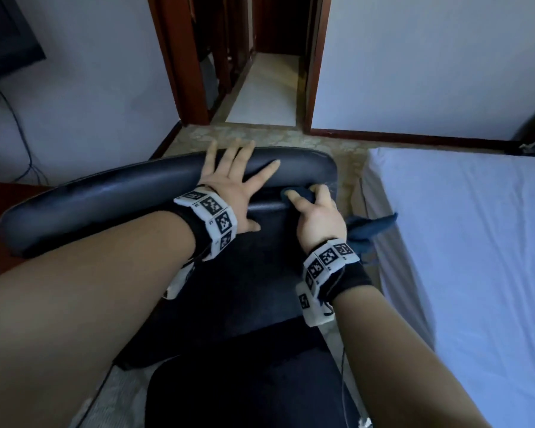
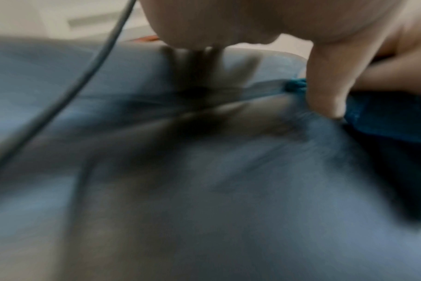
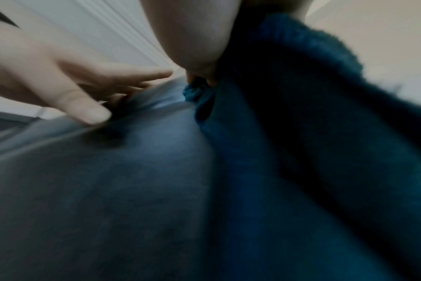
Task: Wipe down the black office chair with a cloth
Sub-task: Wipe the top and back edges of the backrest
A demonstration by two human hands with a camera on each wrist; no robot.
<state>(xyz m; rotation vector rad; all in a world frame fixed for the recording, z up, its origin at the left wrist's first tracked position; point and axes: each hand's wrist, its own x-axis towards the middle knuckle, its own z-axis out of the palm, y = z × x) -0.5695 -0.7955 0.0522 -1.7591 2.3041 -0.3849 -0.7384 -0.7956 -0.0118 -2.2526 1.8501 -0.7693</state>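
Observation:
The black office chair stands in front of me, its padded backrest top running across the head view and its seat below. My left hand lies flat on the backrest top with fingers spread. My right hand grips a dark blue cloth against the backrest near its right corner; the rest of the cloth hangs to the right. In the right wrist view the cloth fills the right side, with the left hand beside it. The left wrist view is blurred; the chair's surface and a cloth edge show there.
A bed with a pale sheet stands close on the right of the chair. An open doorway with a dark wood frame lies ahead. A dark screen and hanging cables are at the far left wall.

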